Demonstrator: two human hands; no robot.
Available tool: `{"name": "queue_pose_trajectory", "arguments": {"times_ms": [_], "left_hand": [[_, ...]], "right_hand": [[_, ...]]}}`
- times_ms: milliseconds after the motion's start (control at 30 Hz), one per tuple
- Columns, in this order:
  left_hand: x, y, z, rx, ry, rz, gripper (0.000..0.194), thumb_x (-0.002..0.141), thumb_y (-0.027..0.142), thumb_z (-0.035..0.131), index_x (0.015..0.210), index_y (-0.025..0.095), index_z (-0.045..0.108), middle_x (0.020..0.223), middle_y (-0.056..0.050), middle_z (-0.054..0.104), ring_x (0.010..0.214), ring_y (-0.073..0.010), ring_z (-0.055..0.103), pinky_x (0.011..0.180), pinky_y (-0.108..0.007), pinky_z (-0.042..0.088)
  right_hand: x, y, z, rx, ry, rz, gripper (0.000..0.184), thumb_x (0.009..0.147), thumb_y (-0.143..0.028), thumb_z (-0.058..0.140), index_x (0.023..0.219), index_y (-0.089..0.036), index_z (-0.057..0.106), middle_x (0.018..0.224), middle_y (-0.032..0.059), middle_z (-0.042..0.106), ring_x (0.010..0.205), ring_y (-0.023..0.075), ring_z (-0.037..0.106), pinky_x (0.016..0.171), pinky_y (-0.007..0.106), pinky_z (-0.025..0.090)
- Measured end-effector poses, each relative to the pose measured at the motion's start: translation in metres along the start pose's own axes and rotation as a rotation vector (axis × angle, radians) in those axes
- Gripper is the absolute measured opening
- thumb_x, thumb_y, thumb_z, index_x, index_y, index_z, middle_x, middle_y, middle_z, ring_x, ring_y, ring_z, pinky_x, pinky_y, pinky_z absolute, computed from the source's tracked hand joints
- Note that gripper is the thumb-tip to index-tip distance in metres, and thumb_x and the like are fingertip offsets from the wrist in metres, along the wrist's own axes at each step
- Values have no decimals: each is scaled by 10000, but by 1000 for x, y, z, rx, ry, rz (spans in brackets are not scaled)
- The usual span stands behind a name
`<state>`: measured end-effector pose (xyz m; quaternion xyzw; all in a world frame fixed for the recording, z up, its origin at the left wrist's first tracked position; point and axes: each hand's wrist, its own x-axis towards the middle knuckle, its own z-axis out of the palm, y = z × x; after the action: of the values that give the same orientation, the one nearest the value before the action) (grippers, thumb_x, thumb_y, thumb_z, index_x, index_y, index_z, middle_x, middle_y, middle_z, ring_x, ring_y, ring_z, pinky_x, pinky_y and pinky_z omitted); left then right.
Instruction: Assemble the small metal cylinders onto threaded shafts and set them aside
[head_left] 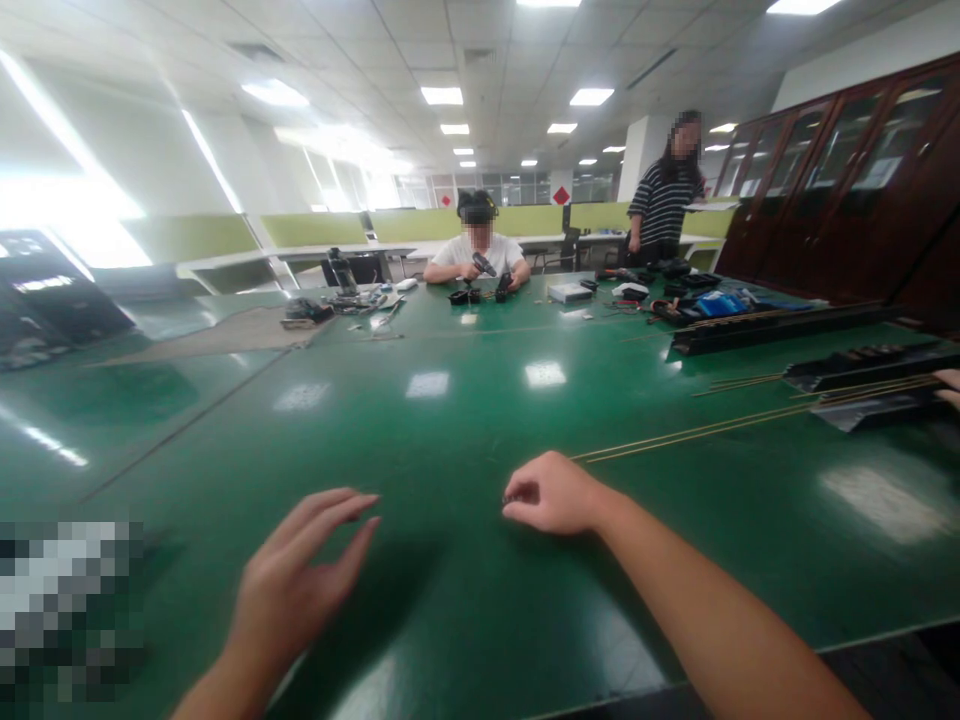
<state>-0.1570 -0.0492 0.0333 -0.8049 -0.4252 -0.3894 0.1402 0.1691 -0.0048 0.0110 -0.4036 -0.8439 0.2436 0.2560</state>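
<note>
Two thin brass-coloured rods (675, 438) run toward three o'clock behind the right hand (551, 495); its fingertips seem to pinch a dark piece (509, 498) at nine o'clock, probably because it's tiny. At eight, the left hand (307, 560) is parted, empty.

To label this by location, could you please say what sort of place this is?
Probably an office serving as workshop: green desk partitions, glass-fronted cabinets, and a worktable bearing thin rods.

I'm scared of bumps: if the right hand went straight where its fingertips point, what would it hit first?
The right hand would probably meet the left hand, though depth is unclear.
</note>
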Motion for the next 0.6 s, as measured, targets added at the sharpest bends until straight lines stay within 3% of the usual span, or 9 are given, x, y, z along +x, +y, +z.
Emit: {"name": "queue_pose_trajectory", "arguments": {"times_ms": [167, 300, 467, 600], "left_hand": [[39, 58, 65, -222, -332, 243, 380, 894, 199, 608, 1270, 240, 568, 1196, -78, 618, 1062, -189, 626, 891, -292, 552], [49, 77, 89, -295, -342, 340, 263, 911, 162, 556, 1165, 200, 618, 1076, -79, 669, 920, -186, 647, 775, -300, 561], [47, 72, 90, -268, -312, 339, 205, 944, 179, 509, 1088, 180, 655, 961, -71, 685, 835, -172, 651, 719, -280, 557], [36, 42, 59, -165, -253, 194, 238, 956, 266, 525, 1148, 222, 658, 1018, -55, 682, 870, -167, 670, 764, -270, 568]], "right_hand": [[2, 2, -1, 97, 33, -25, 232, 826, -350, 655, 879, -161, 779, 739, 16, 721, 642, 125, 612, 600, 216, 412], [4, 6, 0, 208, -36, -30, 228, 802, -318, 665, 719, -121, 743, 586, -23, 609, 570, 100, 534, 531, 194, 349], [4, 7, 1, 253, -75, 23, 244, 796, -341, 672, 767, -115, 761, 614, -9, 644, 578, 104, 549, 540, 191, 377], [2, 4, -1, 205, -97, 66, 280, 799, -396, 676, 789, -137, 782, 667, 24, 714, 588, 121, 606, 546, 202, 411]]}}
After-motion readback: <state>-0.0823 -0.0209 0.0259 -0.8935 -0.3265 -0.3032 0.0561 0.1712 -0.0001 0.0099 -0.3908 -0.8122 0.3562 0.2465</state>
